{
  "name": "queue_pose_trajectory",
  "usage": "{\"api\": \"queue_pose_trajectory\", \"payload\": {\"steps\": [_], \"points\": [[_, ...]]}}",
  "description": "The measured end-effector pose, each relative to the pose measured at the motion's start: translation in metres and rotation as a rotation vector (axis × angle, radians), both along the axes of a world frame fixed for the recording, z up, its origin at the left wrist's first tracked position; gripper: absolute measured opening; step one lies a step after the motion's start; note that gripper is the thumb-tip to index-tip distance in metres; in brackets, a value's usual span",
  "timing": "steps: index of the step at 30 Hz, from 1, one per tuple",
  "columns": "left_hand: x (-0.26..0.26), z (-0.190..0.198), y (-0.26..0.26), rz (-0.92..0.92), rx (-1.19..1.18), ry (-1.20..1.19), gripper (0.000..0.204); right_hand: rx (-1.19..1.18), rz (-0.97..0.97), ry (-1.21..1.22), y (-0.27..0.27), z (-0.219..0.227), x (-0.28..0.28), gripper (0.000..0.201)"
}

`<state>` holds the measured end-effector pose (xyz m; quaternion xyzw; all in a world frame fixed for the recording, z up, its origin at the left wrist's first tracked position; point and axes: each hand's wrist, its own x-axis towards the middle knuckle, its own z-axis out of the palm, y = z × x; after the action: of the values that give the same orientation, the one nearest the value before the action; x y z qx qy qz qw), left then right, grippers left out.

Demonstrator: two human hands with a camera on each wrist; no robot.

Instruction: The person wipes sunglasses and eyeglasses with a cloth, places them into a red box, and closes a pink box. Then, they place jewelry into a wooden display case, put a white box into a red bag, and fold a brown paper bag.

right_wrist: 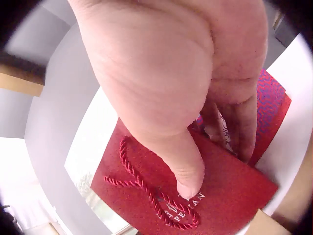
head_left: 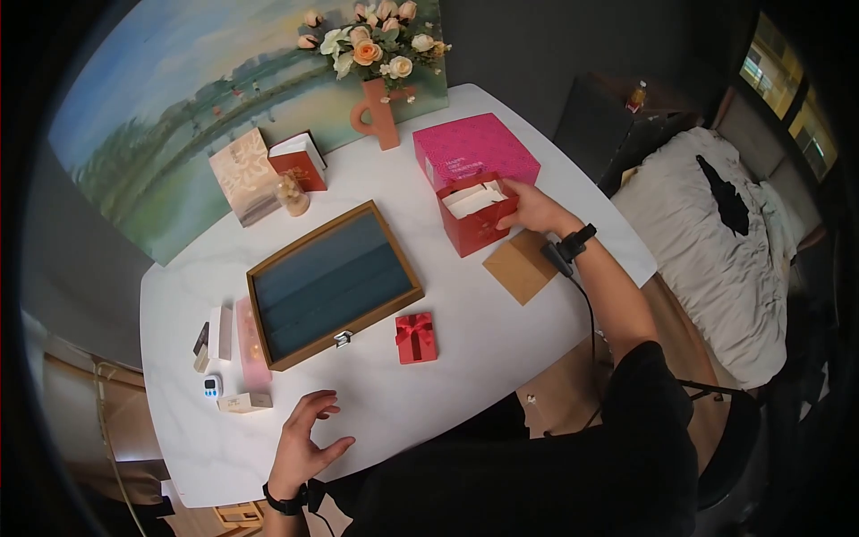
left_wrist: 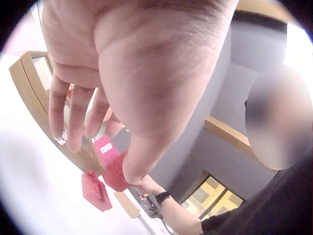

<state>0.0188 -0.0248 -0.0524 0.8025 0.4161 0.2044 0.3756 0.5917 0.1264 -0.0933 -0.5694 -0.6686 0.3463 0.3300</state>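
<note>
My right hand [head_left: 537, 212] grips the upper edge of a red paper gift bag [head_left: 470, 231]. In the right wrist view the thumb presses on its outer face beside a twisted red cord handle [right_wrist: 146, 191], and the other fingers reach over the rim. White paper [head_left: 474, 199] shows in the bag's mouth. My left hand [head_left: 306, 443] hovers near the front edge of the table with nothing in it, thumb and fingers spread apart. Closest to it lies a small red gift box [head_left: 416, 338] with a ribbon bow. A brown envelope [head_left: 522, 267] lies beneath my right wrist.
A glass-topped wooden case [head_left: 385, 311] lies mid-table. Behind the bag sits a pink box [head_left: 479, 148]. A flower vase [head_left: 380, 116], books [head_left: 246, 174] and a small jar [head_left: 293, 195] stand at the back. Small boxes [head_left: 245, 403] and a white timer [head_left: 212, 387] are at left.
</note>
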Motion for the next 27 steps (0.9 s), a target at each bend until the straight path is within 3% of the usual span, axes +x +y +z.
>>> {"api": "queue_pose_trajectory", "payload": {"steps": [5, 7, 9, 10, 12, 14, 16, 17, 20, 22, 24, 27], "points": [[0.041, 0.019, 0.043, -0.14, 0.148, 0.069, 0.063, 0.062, -0.247, -0.149, -0.018, -0.001, -0.005, 0.056], [0.071, 0.025, 0.068, -0.223, 0.245, 0.004, 0.062, 0.044, -0.235, -0.201, -0.025, -0.004, 0.0, 0.052], [0.113, 0.036, 0.096, -0.228, 0.136, 0.022, 0.064, 0.062, -0.22, -0.192, -0.029, -0.016, 0.02, 0.04], [0.138, 0.031, 0.112, -0.177, 0.085, -0.035, 0.072, 0.064, -0.223, -0.19, -0.026, -0.027, 0.036, 0.04], [0.19, 0.008, 0.143, -0.123, 0.027, -0.058, 0.091, 0.111, -0.493, -0.006, -0.014, -0.04, 0.066, 0.035], [0.247, -0.019, 0.168, -0.099, 0.058, -0.02, 0.11, 0.109, -0.577, 0.052, -0.001, -0.034, 0.08, 0.042], [0.289, -0.046, 0.192, -0.082, 0.102, -0.016, 0.119, 0.033, -0.816, 0.221, 0.02, -0.035, 0.08, 0.062], [0.305, -0.06, 0.203, -0.07, 0.078, -0.099, 0.123, 0.06, -0.789, 0.25, 0.028, -0.045, 0.085, 0.087], [0.323, -0.069, 0.222, -0.099, -0.026, -0.213, 0.13, -0.075, -0.776, 0.276, 0.046, -0.045, 0.083, 0.093], [0.323, -0.075, 0.231, -0.127, -0.114, -0.236, 0.132, -0.115, -0.729, 0.282, 0.043, -0.037, 0.076, 0.095], [0.325, -0.082, 0.245, -0.203, -0.304, -0.349, 0.139, -0.135, -0.483, 0.421, 0.053, -0.036, 0.08, 0.089], [0.331, -0.105, 0.261, -0.285, -0.255, -0.398, 0.139, -0.109, -0.413, 0.54, 0.066, -0.044, 0.079, 0.079]]}}
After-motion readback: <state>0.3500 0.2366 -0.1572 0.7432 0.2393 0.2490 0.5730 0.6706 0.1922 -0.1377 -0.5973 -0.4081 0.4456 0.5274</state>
